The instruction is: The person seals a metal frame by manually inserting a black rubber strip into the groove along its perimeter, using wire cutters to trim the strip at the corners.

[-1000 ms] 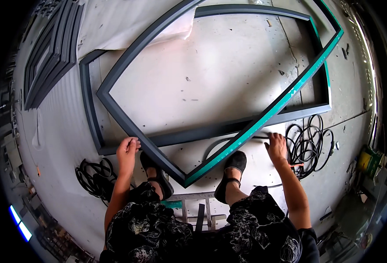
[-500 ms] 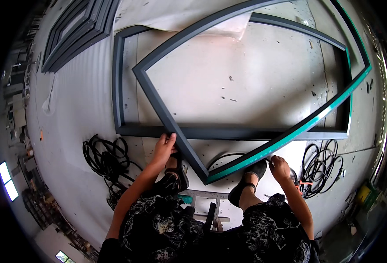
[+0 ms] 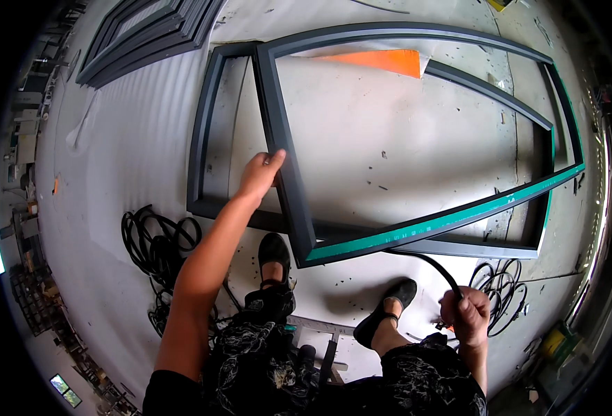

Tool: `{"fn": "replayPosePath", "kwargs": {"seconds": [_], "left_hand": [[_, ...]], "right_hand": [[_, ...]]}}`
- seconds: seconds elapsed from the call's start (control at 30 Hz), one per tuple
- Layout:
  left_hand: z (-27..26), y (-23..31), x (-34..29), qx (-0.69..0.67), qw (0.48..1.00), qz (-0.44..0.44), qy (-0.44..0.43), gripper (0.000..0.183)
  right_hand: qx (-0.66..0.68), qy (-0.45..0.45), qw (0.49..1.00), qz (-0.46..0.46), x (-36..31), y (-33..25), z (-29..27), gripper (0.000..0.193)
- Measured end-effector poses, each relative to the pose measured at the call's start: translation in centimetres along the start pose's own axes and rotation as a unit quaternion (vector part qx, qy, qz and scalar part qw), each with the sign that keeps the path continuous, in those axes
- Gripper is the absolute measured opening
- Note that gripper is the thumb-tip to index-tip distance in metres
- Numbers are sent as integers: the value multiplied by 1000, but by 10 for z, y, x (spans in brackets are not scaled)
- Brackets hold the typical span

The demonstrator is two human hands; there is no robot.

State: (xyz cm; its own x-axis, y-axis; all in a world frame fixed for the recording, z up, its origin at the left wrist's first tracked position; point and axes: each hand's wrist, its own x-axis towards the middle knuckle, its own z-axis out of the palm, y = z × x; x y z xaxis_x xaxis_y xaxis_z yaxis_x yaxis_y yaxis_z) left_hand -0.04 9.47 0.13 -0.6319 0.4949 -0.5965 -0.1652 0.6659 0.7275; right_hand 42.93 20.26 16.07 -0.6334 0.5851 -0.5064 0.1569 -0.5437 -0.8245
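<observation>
A dark grey rectangular frame (image 3: 292,187) is held tilted, with green film along its near and right outer sides. My left hand (image 3: 259,177) is closed around its left bar. Under it, a second dark grey frame (image 3: 198,139) lies on the floor, partly covered by the upper one. In my right hand (image 3: 467,315), at the lower right, a black rubber strip (image 3: 431,262) is gripped in a fist. That strip runs left to the underside of the upper frame's green-edged bar, where it goes out of sight.
A stack of grey frames (image 3: 146,41) lies at the far left. Loose black strip coils lie left (image 3: 157,239) and right (image 3: 504,284) of my feet. An orange patch (image 3: 403,62) shows inside the upper frame. Part of a low stool (image 3: 334,347) shows between my legs.
The upper frame has turned, and its left corner has swung away from me. My left hand has moved farther along with it. My right hand has drawn back toward me, stretching out the strip.
</observation>
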Motion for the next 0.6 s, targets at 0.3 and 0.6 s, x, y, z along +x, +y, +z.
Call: {"fn": "replayPosePath", "kwargs": {"seconds": [0.3, 0.6], "left_hand": [[32, 61, -156, -160, 938, 91, -294, 51], [31, 76, -151, -301, 941, -11, -156, 31]], "right_hand": [[-101, -170, 955, -220, 92, -3, 91, 20], [-231, -134, 951, -155, 65, 103, 66, 23]]}}
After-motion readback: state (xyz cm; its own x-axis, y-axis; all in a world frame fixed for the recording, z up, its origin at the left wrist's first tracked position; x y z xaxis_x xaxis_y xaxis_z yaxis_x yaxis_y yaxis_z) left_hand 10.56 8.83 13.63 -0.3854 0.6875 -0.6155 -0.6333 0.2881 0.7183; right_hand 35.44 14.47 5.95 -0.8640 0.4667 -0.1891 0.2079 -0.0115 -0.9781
